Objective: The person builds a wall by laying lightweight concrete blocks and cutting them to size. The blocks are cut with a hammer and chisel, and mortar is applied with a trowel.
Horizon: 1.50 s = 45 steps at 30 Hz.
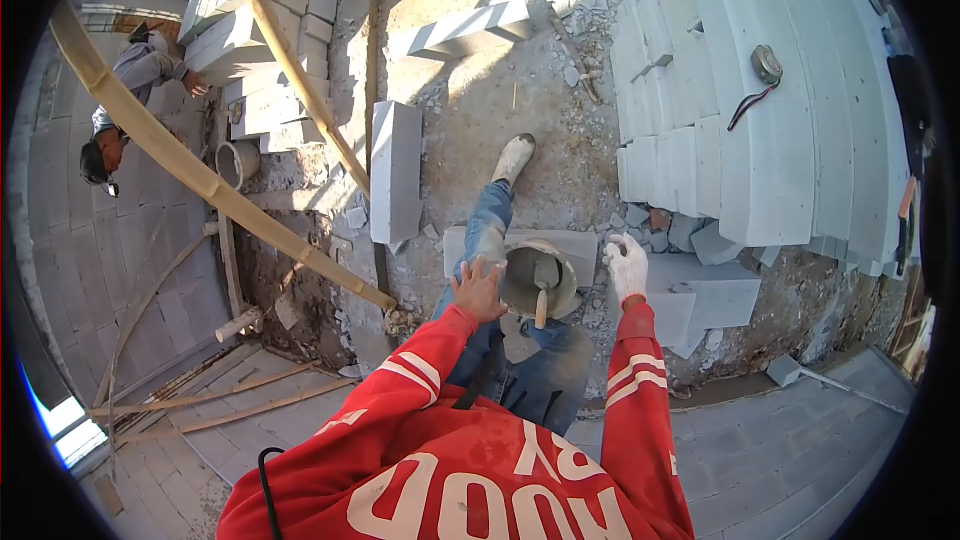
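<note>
My bare left hand (pixel 478 290) lies with spread fingers against my jeans by the knee, just left of a bucket. The bucket (pixel 569 302) holds grey mortar (pixel 522 275), and a trowel (pixel 541 308) rests in it, its wooden handle towards me. To the bucket's right, my right hand (pixel 627 265) wears a white glove. Its fingers are loosely bent and apart, with nothing visible in them. Below that hand sits a pale block (pixel 715 292). Another block (pixel 572 240) lies behind the bucket.
Large pale blocks (pixel 830 140) are stacked at right, with a tape measure (pixel 766 64) on top. An upright block (pixel 396 170) and a lying block (pixel 470 30) stand ahead. Bamboo poles (pixel 215 185) slant across the left. Another person (pixel 140 70) bends near blocks there. Rubble covers the ground.
</note>
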Each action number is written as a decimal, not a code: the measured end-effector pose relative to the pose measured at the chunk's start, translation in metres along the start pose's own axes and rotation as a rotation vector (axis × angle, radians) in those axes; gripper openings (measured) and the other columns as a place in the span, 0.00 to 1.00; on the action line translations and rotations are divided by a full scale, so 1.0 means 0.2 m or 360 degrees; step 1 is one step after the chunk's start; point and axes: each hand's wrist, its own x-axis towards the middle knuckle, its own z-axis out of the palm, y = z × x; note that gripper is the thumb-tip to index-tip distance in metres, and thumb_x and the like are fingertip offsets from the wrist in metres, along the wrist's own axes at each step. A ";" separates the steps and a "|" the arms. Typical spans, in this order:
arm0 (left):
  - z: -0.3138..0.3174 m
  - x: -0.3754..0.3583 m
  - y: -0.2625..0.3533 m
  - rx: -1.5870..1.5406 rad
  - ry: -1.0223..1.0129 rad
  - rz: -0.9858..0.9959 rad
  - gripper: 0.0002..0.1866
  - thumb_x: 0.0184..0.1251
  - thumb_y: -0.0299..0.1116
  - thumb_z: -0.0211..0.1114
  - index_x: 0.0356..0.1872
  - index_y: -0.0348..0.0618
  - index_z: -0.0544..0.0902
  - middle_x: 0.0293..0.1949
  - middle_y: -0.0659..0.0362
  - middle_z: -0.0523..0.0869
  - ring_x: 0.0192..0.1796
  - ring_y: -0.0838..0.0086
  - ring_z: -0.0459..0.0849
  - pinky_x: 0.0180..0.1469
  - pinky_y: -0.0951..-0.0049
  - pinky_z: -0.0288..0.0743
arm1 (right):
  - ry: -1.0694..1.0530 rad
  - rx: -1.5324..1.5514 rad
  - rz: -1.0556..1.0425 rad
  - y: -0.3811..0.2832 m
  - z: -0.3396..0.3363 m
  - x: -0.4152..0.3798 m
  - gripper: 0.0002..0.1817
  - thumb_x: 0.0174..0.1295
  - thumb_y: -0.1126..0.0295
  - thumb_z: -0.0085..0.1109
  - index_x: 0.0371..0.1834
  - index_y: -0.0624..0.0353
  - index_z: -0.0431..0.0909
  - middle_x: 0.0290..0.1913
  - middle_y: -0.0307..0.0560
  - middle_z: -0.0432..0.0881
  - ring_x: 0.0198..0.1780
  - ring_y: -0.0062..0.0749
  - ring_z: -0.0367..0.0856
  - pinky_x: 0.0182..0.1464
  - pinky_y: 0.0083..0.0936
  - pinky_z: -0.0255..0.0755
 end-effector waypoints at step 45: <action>0.17 0.27 0.05 -0.0036 0.0734 0.0343 0.21 0.50 0.38 0.79 0.48 0.50 0.87 0.69 0.44 0.73 0.73 0.44 0.70 0.71 0.45 0.66 | -0.0077 -0.0387 0.0244 0.46 0.15 -0.72 0.23 0.66 0.49 0.64 0.52 0.56 0.79 0.35 0.60 0.88 0.39 0.61 0.87 0.44 0.53 0.80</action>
